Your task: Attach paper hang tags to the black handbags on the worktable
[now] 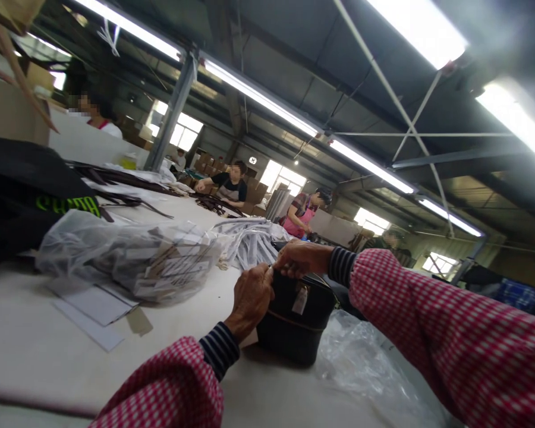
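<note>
A small boxy black case point(289, 324) stands on the white table, with a thin brown line around its side and a pale tag point(300, 300) hanging at a gold-toned fitting near its top. My left hand point(252, 297) is closed at the case's upper left corner, thumb and fingers pinched together at the edge. Over the same corner my right hand point(301, 258) reaches across the top, fingers bent and closed. A dark piece shows just past its fingertips. What exactly lies between the fingers of either hand is hidden.
Clear plastic wrap point(361, 356) lies right of the case. To the left are a plastic bag of cards point(169, 261), loose white sheets point(96, 306) and a black bag point(22, 196) with green lettering. Grey-white strips point(249, 235) pile behind. Several people work farther back.
</note>
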`<state>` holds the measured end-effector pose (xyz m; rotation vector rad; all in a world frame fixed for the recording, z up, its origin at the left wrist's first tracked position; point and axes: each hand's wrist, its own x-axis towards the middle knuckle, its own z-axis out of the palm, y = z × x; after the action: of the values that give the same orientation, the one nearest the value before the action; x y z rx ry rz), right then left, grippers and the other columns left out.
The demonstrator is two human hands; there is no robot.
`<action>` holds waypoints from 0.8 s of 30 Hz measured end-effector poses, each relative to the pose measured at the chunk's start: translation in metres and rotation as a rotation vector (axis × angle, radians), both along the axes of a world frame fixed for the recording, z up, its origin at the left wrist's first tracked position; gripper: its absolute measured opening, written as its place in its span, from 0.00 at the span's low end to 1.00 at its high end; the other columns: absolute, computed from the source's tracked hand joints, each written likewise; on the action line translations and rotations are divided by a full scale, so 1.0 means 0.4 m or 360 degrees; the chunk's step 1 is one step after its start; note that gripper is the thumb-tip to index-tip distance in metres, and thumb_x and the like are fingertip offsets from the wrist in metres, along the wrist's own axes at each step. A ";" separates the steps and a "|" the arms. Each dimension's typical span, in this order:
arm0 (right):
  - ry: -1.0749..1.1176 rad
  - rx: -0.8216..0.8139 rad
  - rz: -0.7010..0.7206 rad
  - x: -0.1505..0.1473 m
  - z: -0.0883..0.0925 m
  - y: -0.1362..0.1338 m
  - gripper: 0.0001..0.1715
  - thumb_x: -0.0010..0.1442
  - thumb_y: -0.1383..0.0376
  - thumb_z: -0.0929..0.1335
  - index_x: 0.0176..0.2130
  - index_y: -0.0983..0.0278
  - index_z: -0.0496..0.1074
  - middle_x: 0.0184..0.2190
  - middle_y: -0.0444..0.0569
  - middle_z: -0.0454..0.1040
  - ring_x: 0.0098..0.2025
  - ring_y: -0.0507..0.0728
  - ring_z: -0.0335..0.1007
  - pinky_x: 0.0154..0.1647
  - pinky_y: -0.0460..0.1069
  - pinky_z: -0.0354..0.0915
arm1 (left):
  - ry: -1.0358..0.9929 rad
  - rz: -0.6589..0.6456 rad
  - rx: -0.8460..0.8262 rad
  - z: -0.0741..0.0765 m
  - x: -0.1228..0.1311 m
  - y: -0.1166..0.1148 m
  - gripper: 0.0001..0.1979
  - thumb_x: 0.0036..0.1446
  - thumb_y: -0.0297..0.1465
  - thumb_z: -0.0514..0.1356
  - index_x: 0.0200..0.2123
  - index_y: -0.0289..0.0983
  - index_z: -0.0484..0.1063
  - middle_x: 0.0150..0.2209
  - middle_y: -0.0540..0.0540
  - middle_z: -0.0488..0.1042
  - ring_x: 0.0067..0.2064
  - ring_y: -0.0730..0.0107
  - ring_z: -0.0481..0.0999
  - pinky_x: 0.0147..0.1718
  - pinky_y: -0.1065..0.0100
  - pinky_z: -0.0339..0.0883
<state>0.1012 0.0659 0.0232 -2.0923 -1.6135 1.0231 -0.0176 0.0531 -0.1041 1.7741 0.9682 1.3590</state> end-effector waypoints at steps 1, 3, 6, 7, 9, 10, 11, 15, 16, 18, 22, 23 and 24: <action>-0.0001 -0.0028 -0.0002 0.000 0.002 0.003 0.08 0.52 0.72 0.73 0.25 0.68 0.71 0.17 0.47 0.73 0.16 0.50 0.66 0.15 0.42 0.59 | 0.0007 0.0008 0.0008 0.001 0.000 -0.001 0.17 0.65 0.33 0.50 0.23 0.39 0.64 0.19 0.49 0.71 0.23 0.68 0.68 0.29 0.68 0.52; -0.0010 -0.0083 -0.0011 0.000 0.001 0.007 0.08 0.51 0.72 0.74 0.25 0.68 0.71 0.16 0.46 0.72 0.16 0.50 0.66 0.15 0.42 0.59 | 0.0006 0.0018 0.0013 0.002 0.000 -0.003 0.17 0.65 0.33 0.51 0.23 0.39 0.64 0.19 0.49 0.71 0.24 0.68 0.69 0.30 0.68 0.52; -0.0019 -0.0087 -0.0017 -0.003 -0.005 0.007 0.09 0.52 0.70 0.73 0.24 0.67 0.71 0.15 0.45 0.71 0.16 0.50 0.64 0.15 0.42 0.59 | -0.0034 -0.0007 -0.0013 -0.001 0.001 -0.002 0.17 0.65 0.34 0.51 0.23 0.39 0.64 0.19 0.49 0.71 0.23 0.68 0.69 0.28 0.69 0.52; -0.0020 -0.0074 -0.0015 -0.004 -0.007 0.005 0.09 0.52 0.70 0.72 0.23 0.67 0.70 0.14 0.45 0.71 0.16 0.50 0.64 0.15 0.42 0.59 | -0.0056 -0.0035 -0.0035 -0.002 0.001 0.000 0.17 0.65 0.34 0.51 0.23 0.39 0.64 0.19 0.49 0.72 0.22 0.69 0.68 0.27 0.69 0.52; -0.0014 -0.0032 -0.0001 -0.004 -0.009 -0.004 0.10 0.54 0.70 0.71 0.22 0.67 0.70 0.14 0.44 0.70 0.16 0.49 0.64 0.15 0.41 0.59 | -0.0108 -0.0120 -0.0093 -0.004 0.000 0.005 0.17 0.65 0.36 0.50 0.23 0.39 0.64 0.19 0.49 0.72 0.20 0.71 0.67 0.25 0.70 0.52; -0.0008 -0.0009 0.0014 -0.004 -0.009 -0.010 0.10 0.55 0.71 0.70 0.22 0.67 0.71 0.15 0.44 0.71 0.16 0.49 0.64 0.15 0.41 0.59 | -0.0138 -0.0173 -0.0126 -0.004 -0.001 0.008 0.17 0.65 0.37 0.50 0.23 0.38 0.64 0.19 0.49 0.73 0.19 0.71 0.67 0.23 0.71 0.52; 0.0001 0.0010 0.0035 -0.003 -0.008 -0.018 0.10 0.55 0.71 0.70 0.23 0.68 0.71 0.16 0.44 0.71 0.17 0.48 0.65 0.16 0.41 0.60 | -0.0170 -0.0230 -0.0161 -0.004 -0.003 0.012 0.17 0.64 0.38 0.50 0.24 0.38 0.64 0.19 0.48 0.73 0.17 0.72 0.66 0.22 0.71 0.52; 0.0020 0.0067 0.0146 0.004 -0.003 -0.042 0.08 0.55 0.70 0.71 0.25 0.69 0.73 0.18 0.44 0.73 0.19 0.48 0.67 0.18 0.40 0.63 | -0.0291 -0.0444 -0.0316 0.005 -0.014 0.026 0.16 0.62 0.39 0.51 0.27 0.37 0.67 0.19 0.47 0.74 0.14 0.74 0.64 0.16 0.73 0.50; 0.0009 0.0084 0.0168 0.005 -0.002 -0.044 0.08 0.55 0.70 0.71 0.25 0.69 0.73 0.18 0.44 0.73 0.18 0.47 0.67 0.18 0.40 0.63 | -0.0317 -0.0487 -0.0353 0.007 -0.017 0.029 0.15 0.61 0.39 0.51 0.27 0.36 0.67 0.19 0.46 0.74 0.14 0.75 0.63 0.16 0.73 0.49; -0.0034 0.0118 0.0210 0.009 -0.002 -0.042 0.08 0.54 0.68 0.73 0.25 0.69 0.73 0.18 0.44 0.73 0.18 0.48 0.66 0.17 0.40 0.61 | -0.0362 -0.0555 -0.0409 0.011 -0.023 0.033 0.14 0.60 0.39 0.52 0.28 0.35 0.67 0.19 0.46 0.74 0.13 0.77 0.62 0.15 0.74 0.48; -0.0148 0.0152 0.0297 0.023 -0.003 -0.022 0.09 0.50 0.66 0.75 0.24 0.68 0.73 0.16 0.43 0.72 0.14 0.47 0.61 0.13 0.41 0.54 | -0.0408 -0.0642 -0.0446 0.009 -0.033 0.039 0.14 0.58 0.39 0.54 0.28 0.34 0.67 0.19 0.46 0.74 0.13 0.78 0.61 0.15 0.76 0.48; -0.0169 0.0158 0.0315 0.028 -0.003 -0.017 0.10 0.50 0.66 0.74 0.23 0.67 0.73 0.15 0.43 0.70 0.14 0.47 0.60 0.12 0.41 0.52 | -0.0409 -0.0664 -0.0447 0.008 -0.036 0.041 0.14 0.58 0.39 0.55 0.28 0.34 0.67 0.19 0.45 0.74 0.13 0.79 0.62 0.15 0.76 0.47; -0.0184 0.0166 0.0334 0.033 -0.003 -0.013 0.11 0.50 0.65 0.74 0.22 0.67 0.73 0.14 0.42 0.69 0.13 0.47 0.58 0.12 0.42 0.50 | -0.0408 -0.0689 -0.0448 0.006 -0.039 0.044 0.14 0.58 0.40 0.55 0.28 0.34 0.67 0.19 0.45 0.75 0.13 0.79 0.62 0.14 0.76 0.47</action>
<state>0.1142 0.0608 0.0219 -1.9787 -1.9330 0.8722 -0.0331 0.0706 -0.1016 1.4478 0.5616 1.0791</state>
